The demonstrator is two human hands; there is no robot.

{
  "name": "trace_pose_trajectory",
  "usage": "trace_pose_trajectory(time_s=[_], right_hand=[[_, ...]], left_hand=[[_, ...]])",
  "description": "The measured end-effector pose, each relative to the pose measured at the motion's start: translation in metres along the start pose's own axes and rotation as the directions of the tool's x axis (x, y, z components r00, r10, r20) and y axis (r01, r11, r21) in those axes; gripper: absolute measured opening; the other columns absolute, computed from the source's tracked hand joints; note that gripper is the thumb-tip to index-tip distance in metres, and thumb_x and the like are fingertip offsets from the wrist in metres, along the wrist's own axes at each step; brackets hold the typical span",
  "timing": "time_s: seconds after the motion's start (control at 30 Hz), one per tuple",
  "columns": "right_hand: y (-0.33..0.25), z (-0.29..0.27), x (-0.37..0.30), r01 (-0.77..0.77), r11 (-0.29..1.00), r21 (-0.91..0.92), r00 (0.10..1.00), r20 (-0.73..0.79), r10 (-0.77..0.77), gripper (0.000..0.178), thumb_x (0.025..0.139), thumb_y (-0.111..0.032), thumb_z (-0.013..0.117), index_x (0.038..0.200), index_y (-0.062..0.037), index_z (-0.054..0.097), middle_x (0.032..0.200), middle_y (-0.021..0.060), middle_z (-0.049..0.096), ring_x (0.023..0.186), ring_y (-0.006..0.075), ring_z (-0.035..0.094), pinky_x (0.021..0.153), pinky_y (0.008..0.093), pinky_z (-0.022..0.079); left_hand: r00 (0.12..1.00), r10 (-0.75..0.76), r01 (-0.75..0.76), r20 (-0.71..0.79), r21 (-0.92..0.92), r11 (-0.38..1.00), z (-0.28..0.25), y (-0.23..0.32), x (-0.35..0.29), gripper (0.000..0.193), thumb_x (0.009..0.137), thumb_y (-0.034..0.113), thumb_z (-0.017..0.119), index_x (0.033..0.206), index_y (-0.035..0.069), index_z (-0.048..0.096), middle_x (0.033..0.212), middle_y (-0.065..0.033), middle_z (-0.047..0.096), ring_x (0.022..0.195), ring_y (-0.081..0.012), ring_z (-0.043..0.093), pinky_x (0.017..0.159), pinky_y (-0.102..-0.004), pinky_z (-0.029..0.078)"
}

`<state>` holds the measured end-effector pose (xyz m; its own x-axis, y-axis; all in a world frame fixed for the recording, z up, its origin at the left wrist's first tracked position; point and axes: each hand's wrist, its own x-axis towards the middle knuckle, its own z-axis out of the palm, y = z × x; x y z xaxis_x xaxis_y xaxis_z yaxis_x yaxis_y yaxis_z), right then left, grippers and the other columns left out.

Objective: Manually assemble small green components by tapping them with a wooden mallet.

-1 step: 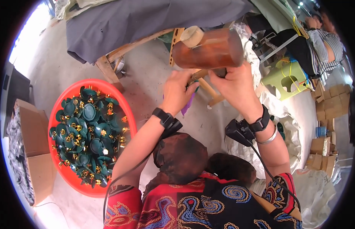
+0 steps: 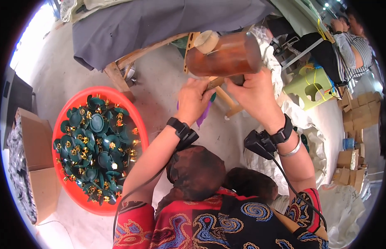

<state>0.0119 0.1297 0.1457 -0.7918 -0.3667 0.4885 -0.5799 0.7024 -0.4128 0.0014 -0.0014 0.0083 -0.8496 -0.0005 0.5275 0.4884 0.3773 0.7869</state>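
A reddish-brown cylinder (image 2: 226,56), glossy and lying sideways, fills the space beyond my hands, with a round pale wooden piece (image 2: 206,42) at its upper left. My left hand (image 2: 192,98) is just below the cylinder's left end, fingers curled closed; what they grip is mostly hidden. Purple material (image 2: 204,115) and a bit of green show under that hand. My right hand (image 2: 256,93) is at the cylinder's lower right, thumb and fingers closed by a small dark part (image 2: 237,79). Whether it grips the cylinder or that part is unclear. A narrow wooden bar (image 2: 227,97) slants between the hands.
At left stands a red tub (image 2: 140,124) heaped with dark green discs bearing gold fittings, beside a cardboard box (image 2: 40,149) of grey pieces. A grey cloth (image 2: 160,29) covers a wooden-framed table ahead. A green stool (image 2: 303,89), white sacks (image 2: 319,153) and a seated person (image 2: 352,54) are at right.
The cylinder and its wooden piece have shifted very slightly left, along with my right hand. My left hand has hardly moved.
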Motion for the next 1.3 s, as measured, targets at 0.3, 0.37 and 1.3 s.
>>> trace_pose_trajectory(time_s=[0.3, 0.37, 1.3], right_hand=[[-0.042, -0.102, 0.023, 0.134, 0.989, 0.061, 0.897, -0.431, -0.095, 0.015, 0.079, -0.008, 0.069, 0.091, -0.0033, 0.06, 0.07, -0.0019, 0.058, 0.055, 0.0046, 0.048, 0.052, 0.0171, 0.038], [-0.044, -0.11, 0.014, 0.001, 0.952, -0.307, 0.903, -0.408, -0.133, 0.017, 0.078, -0.014, 0.07, 0.082, -0.0002, 0.06, 0.065, 0.0034, 0.059, 0.056, 0.0136, 0.054, 0.054, 0.0253, 0.043], [-0.009, -0.039, -0.143, -0.04, 0.961, 0.275, 0.958, -0.262, 0.115, 0.042, 0.066, -0.013, 0.073, 0.106, -0.0044, 0.061, 0.103, 0.0107, 0.064, 0.09, 0.0223, 0.063, 0.079, 0.031, 0.049]], left_hand=[[0.999, 0.049, -0.046, -0.017, 0.124, 0.991, 0.007, -0.023, -0.005, 0.017, 0.075, 0.018, 0.069, 0.084, 0.005, 0.064, 0.073, -0.0072, 0.06, 0.077, -0.0244, 0.055, 0.071, -0.0344, 0.038], [0.996, 0.075, -0.07, -0.039, 0.111, 0.991, 0.009, -0.019, -0.001, 0.016, 0.075, 0.019, 0.069, 0.082, 0.005, 0.064, 0.073, -0.0071, 0.06, 0.077, -0.0249, 0.055, 0.07, -0.0347, 0.038], [0.893, -0.097, 0.232, 0.44, -0.265, 0.936, 0.027, 0.022, 0.06, 0.037, 0.078, 0.012, 0.067, 0.113, 0.005, 0.06, 0.099, -0.0154, 0.064, 0.092, -0.024, 0.062, 0.08, -0.0331, 0.049]])
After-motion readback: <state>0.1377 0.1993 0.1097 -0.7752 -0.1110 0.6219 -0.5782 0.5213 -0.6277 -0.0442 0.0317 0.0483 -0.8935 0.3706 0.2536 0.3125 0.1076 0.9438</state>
